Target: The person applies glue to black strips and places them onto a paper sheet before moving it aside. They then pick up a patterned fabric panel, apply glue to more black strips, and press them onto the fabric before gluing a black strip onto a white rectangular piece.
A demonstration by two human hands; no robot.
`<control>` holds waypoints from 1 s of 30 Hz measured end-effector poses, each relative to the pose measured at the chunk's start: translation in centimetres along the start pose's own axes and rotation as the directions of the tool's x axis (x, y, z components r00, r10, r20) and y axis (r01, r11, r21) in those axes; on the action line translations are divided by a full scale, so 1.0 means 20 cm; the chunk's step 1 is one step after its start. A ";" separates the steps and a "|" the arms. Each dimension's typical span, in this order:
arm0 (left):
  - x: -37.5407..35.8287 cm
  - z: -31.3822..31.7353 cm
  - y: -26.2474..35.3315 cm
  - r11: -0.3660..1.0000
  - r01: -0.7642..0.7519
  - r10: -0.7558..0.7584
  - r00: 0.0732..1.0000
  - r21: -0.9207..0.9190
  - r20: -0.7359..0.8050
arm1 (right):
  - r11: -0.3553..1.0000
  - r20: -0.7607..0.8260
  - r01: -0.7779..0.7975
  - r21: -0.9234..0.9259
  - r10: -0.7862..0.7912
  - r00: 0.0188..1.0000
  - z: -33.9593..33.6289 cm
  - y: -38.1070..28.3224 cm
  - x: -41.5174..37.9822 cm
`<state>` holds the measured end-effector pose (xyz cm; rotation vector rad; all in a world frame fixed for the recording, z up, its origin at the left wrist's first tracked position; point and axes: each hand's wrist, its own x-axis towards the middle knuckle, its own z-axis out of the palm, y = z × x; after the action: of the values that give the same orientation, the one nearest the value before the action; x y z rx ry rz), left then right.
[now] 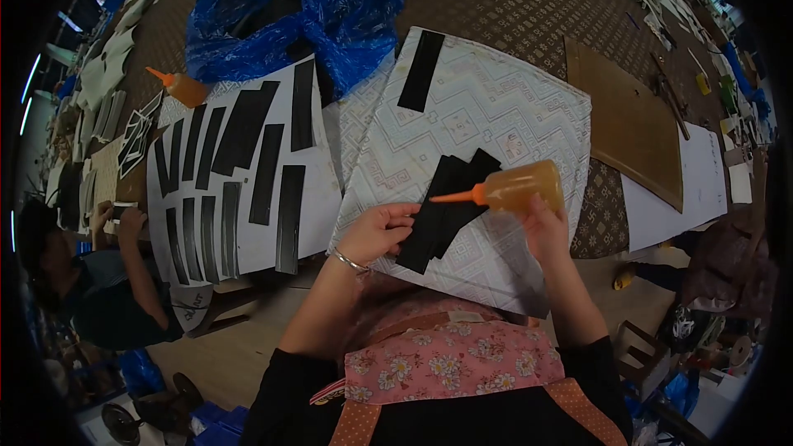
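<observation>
An amber squeeze bottle is being gripped in the closed right hand, its orange nozzle being pointed leftward across a pile of black strips. The pile is being borne by a patterned board between the hands, its length slanting away from the body and rightward; the left hand is lying nearer, curled at its left edge, though whether a strip is being pinched cannot be told. Farther left, separate strips are being carried by a white sheet.
</observation>
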<state>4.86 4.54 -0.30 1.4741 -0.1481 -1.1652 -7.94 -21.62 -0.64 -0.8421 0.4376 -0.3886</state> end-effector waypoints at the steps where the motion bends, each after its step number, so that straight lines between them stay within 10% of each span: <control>1: 0.00 0.00 0.00 1.000 -0.009 0.009 1.000 0.003 0.003 | 0.998 0.045 -0.065 -0.014 0.065 0.997 -0.01 0.02 -0.06; 9: 0.04 0.00 0.01 0.999 -0.035 0.037 0.997 -0.042 0.066 | 0.981 0.218 -0.185 -0.055 0.192 0.957 -0.12 0.04 -0.24; 12: 0.12 0.05 0.16 0.991 -0.093 0.098 0.994 -0.100 0.048 | 0.958 0.106 -0.145 0.247 0.122 0.987 -0.28 -0.10 -0.02; 19: 0.84 0.04 0.61 0.912 -0.295 0.334 0.937 0.284 -0.101 | 0.897 0.208 -0.024 0.441 -0.076 0.975 -0.42 -0.11 0.09; 25: 1.06 0.04 0.75 0.407 -0.166 0.577 0.809 0.898 -0.112 | 0.892 0.123 -0.067 0.447 0.012 0.992 -0.40 -0.13 0.11; 27: 0.95 0.06 0.68 0.071 -0.169 0.887 0.462 0.983 0.015 | 0.886 0.135 -0.085 0.455 0.026 0.991 -0.39 -0.13 0.10; 30: 0.61 0.13 0.60 0.238 -0.313 0.775 0.632 0.920 0.014 | 0.894 0.158 -0.100 0.437 0.033 0.987 -0.40 -0.13 0.10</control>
<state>15.04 -8.90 3.07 2.2659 -1.0270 0.0383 -10.66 -29.16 -3.76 -0.4029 0.2245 -0.3419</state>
